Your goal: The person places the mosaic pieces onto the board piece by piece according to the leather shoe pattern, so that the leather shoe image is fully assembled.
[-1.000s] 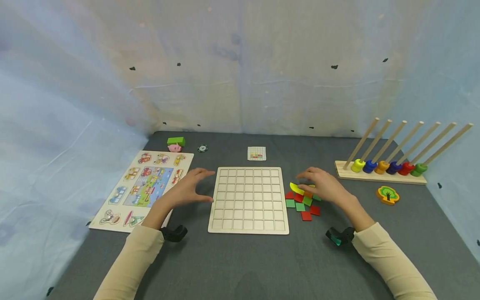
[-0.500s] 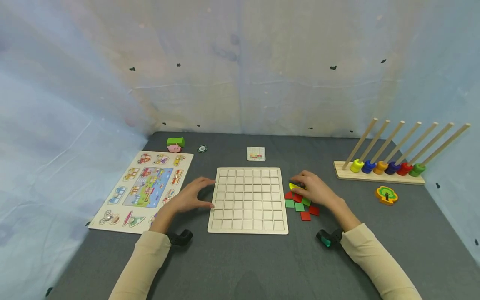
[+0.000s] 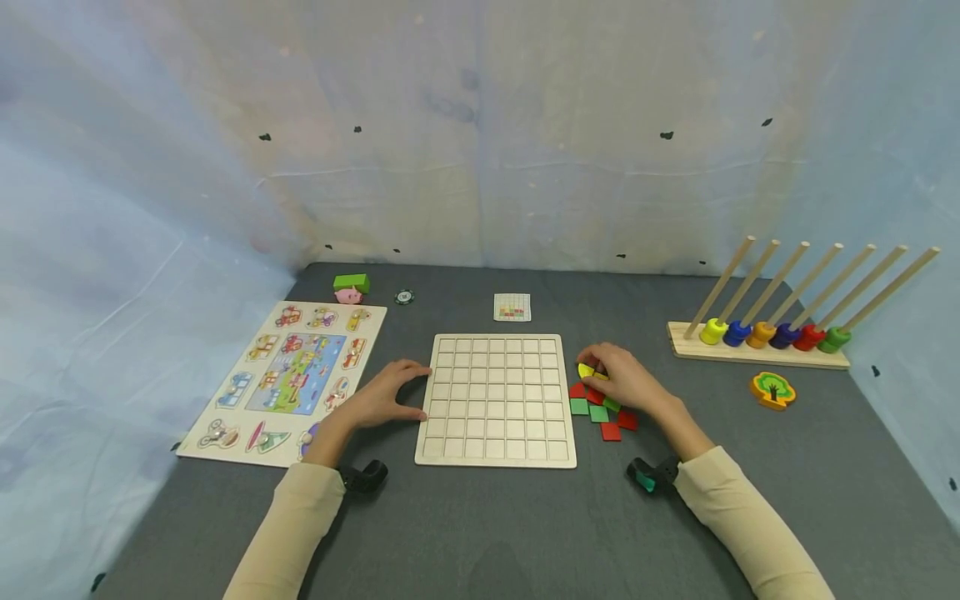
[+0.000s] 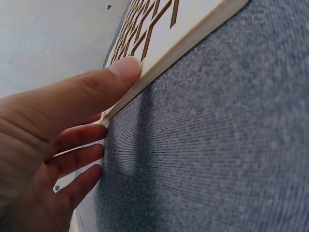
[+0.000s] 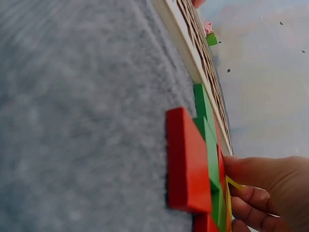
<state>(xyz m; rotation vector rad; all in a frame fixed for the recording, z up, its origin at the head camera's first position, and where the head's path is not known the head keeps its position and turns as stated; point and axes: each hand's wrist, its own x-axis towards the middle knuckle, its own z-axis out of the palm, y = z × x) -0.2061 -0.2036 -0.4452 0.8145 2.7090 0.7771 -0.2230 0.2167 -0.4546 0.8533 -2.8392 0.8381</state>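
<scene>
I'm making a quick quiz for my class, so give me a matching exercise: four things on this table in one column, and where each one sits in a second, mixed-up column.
Things:
1. grid board
2. coloured tiles
3. peg rack
4. picture puzzle

Places:
A. far right, holding coloured rings
B. centre, left hand touching its edge
C. left side of the table
D. under the right hand, beside the board

Pairs: 1-B, 2-D, 3-A, 4-C

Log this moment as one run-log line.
left hand: thumb against grid board edge | right hand: fingers on yellow tile in tile pile | board cells: empty
</scene>
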